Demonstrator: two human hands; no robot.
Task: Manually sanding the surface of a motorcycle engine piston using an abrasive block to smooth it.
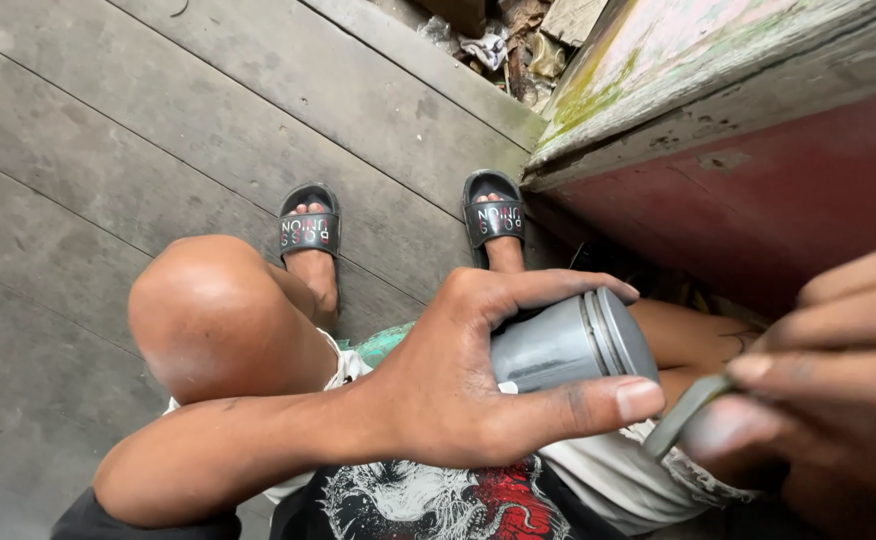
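Two hands engaged: left hand (458, 385) wraps grey metal piston (568, 345); right hand (828, 390) pinches thin ring (683, 415). Piston probably heavy, rigid, slick; hold skirt. Ring likely springy, brittle.

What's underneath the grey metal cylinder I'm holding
Under the grey cylinder are your left hand's palm and light shorts; your lap directly beneath is hidden.

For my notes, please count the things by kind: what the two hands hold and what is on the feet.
Grey grooved metal cylinder, in left hand: 1
Thin grey ring, in right hand: 1
Black sandals: 2
Total: 4
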